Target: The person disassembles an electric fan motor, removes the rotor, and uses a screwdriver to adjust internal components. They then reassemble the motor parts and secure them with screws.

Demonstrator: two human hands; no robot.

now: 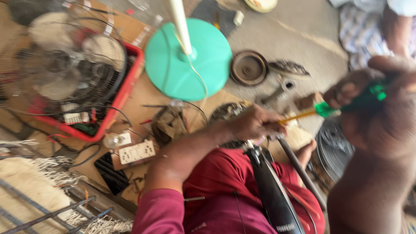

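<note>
cluttered workshop floor [299, 30], green fan base [188, 60] at twelve o'clock. right hand [372, 108] clenched on green-handled screwdriver [346, 106] at three o'clock; left hand [251, 123] pinching its tip over black fan part [273, 195]. risk: slipping tip jabbing fingers.

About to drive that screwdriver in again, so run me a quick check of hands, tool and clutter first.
1. Right hand grips the green-handled screwdriver: ok.
2. Left hand steadies the tip end: ok.
3. Tip seated in a screw: cannot tell, blurred.
4. Black part resting across the lap: ok.
5. Floor about the teal fan base strewn with parts and wires: not ok.
</note>
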